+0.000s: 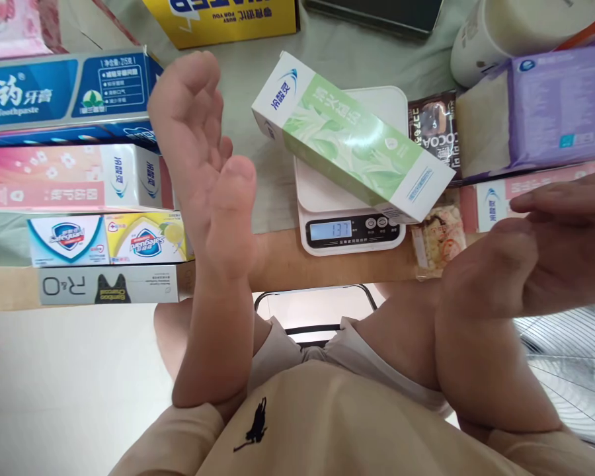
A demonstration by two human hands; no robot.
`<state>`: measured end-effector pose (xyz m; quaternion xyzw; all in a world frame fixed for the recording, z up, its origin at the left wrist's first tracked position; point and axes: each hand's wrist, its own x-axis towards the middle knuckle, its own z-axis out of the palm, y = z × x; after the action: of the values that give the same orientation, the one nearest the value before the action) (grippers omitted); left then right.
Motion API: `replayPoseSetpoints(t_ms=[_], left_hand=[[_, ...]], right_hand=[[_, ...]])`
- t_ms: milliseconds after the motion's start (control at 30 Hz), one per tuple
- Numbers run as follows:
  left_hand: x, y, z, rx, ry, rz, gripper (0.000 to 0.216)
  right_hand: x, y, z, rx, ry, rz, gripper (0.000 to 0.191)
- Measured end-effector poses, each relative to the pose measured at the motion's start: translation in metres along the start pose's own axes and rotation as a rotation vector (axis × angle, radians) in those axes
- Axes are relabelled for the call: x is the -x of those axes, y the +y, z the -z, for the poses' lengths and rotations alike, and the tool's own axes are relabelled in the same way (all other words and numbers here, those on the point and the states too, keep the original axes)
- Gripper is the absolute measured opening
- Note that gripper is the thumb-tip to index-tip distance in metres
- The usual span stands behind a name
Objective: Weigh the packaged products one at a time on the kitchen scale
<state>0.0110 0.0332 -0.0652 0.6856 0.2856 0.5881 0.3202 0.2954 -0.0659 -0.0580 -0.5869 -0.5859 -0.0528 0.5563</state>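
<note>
A green and white toothpaste box (354, 135) lies slantwise across a white digital scale (327, 192), its upper left end jutting past the platform. The scale's lit display reads about 137. To the left of the scale, my left hand (205, 158) is raised with the palm showing and the fingers loosely extended, holding nothing. It is beside the ends of the stacked boxes, in front of part of them. My right hand (540, 244) is held out at the right over a pink toothpaste box (490, 201), fingers extended and nothing seen in it.
Stacked at left are a blue toothpaste box (30, 92), a pink box (54, 178), Safeguard soap boxes (69, 241) and a grey box (109, 284). A cocoa packet (434, 125), wrapped snack (439, 241) and purple pack (560, 106) lie right. A yellow box (233, 20) is behind.
</note>
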Motion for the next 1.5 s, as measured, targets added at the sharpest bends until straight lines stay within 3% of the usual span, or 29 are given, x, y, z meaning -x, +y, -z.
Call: replayPoseSetpoints(t_ms=[33, 100, 233, 433, 567, 700, 800, 933, 1067, 1200, 1333, 1400, 1500], left_hand=[[-0.001, 0.001, 0.000, -0.003, -0.022, -0.008, 0.058], [-0.002, 0.001, -0.002, -0.023, -0.038, 0.027, 0.055], [-0.002, -0.004, -0.004, 0.015, -0.053, 0.115, 0.063], [-0.001, -0.013, -0.003, 0.053, -0.022, 0.135, 0.069], [-0.005, -0.012, 0.005, 0.091, -0.036, 0.272, 0.079], [-0.008, -0.018, 0.009, 0.114, -0.067, 0.376, 0.089], [-0.005, -0.021, 0.002, 0.103, 0.000, 0.358, 0.093], [0.001, -0.010, -0.009, -0.045, 0.001, 0.409, 0.082], [0.003, 0.004, -0.015, -0.133, 0.013, 0.494, 0.070], [0.005, 0.006, -0.015, -0.101, -0.042, 0.448, 0.067], [0.002, -0.002, -0.014, -0.014, -0.174, 0.406, 0.071], [-0.001, -0.011, -0.013, 0.051, -0.226, 0.292, 0.072], [-0.006, -0.030, -0.009, 0.102, -0.164, 0.107, 0.074]], right_hand=[[-0.003, 0.002, -0.005, -0.011, 0.116, 0.116, 0.035], [-0.009, 0.002, -0.014, -0.028, 0.234, 0.182, 0.033], [-0.011, 0.001, -0.015, 0.002, 0.235, 0.136, 0.032], [-0.010, 0.005, -0.003, 0.040, 0.207, 0.090, 0.030], [-0.008, -0.006, -0.009, 0.007, 0.229, 0.099, 0.028], [-0.004, -0.027, -0.011, -0.027, 0.109, 0.023, 0.013], [-0.003, -0.033, -0.007, 0.019, 0.010, -0.006, 0.010], [-0.005, -0.029, -0.001, 0.233, -0.202, 0.055, 0.023], [-0.007, -0.030, 0.000, 0.309, -0.286, 0.014, 0.026], [-0.007, -0.035, -0.002, 0.310, -0.290, 0.026, 0.032], [-0.006, -0.035, -0.002, 0.338, -0.291, -0.001, 0.032], [-0.006, -0.033, -0.001, 0.276, -0.223, 0.014, 0.031], [-0.006, -0.030, 0.000, 0.176, -0.133, 0.010, 0.031]])
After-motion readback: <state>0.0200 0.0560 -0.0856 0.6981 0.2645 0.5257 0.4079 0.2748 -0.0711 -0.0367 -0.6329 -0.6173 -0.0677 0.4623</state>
